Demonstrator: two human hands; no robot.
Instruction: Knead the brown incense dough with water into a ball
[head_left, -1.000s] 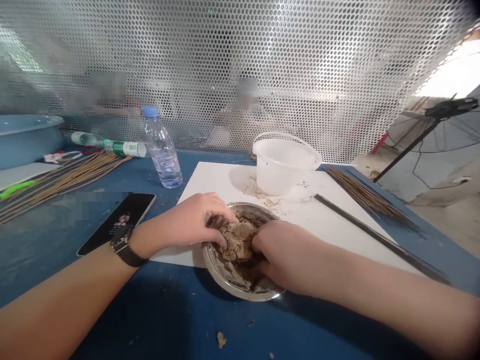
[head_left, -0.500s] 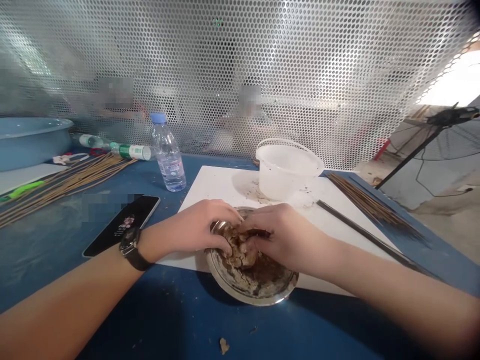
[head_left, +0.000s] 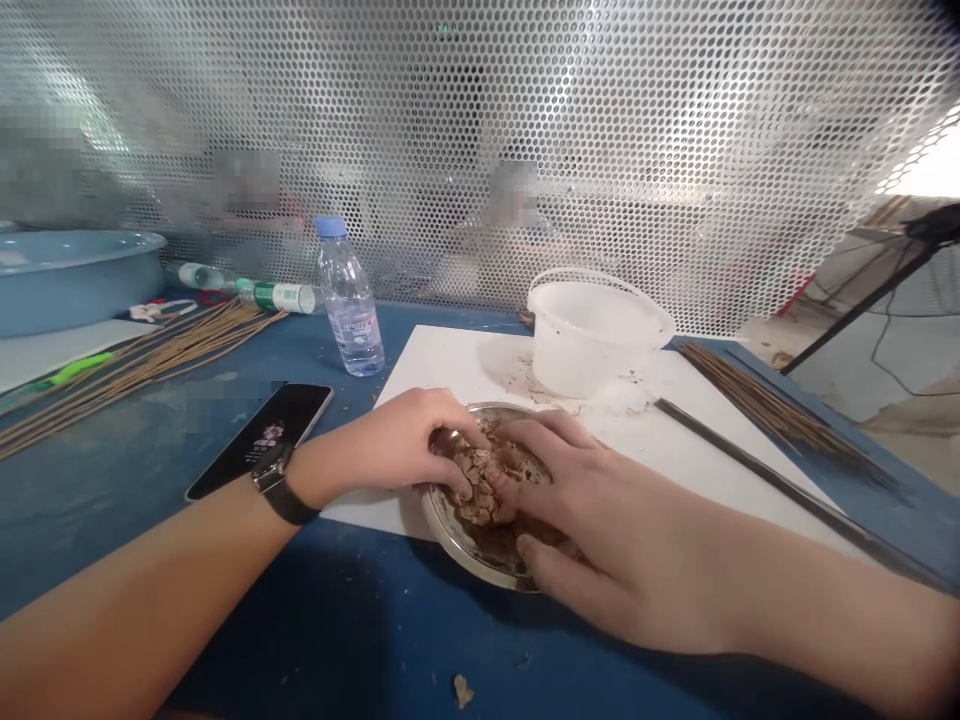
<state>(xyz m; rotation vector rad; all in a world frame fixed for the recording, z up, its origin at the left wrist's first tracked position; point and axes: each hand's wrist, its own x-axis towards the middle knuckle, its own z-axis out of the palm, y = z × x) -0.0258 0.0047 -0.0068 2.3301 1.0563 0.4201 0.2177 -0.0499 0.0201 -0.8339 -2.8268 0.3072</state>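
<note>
Your metal bowl (head_left: 465,562) straddles the near edge of the white sheet (head_left: 461,360), its near rim over the blue table (head_left: 322,620); a broad strip of tabletop, bearing a crumb, lies between that rim and your side. Across the sheet, a gap separates the bowl from the white bucket (head_left: 566,350), and the dark bar (head_left: 757,470) slants well to the right. The brown clump (head_left: 476,485) sits inside the bowl, cracked and roughly rounded; you cannot tell its long axis beneath your 2 hands. Your left hand (head_left: 412,440) grasps it between thumb and fingers; your right hand (head_left: 607,510) is spread, its fingertips against the clump. Brown residue coats the bowl, and 1 standing bottle (head_left: 356,325) holds clear liquid.
</note>
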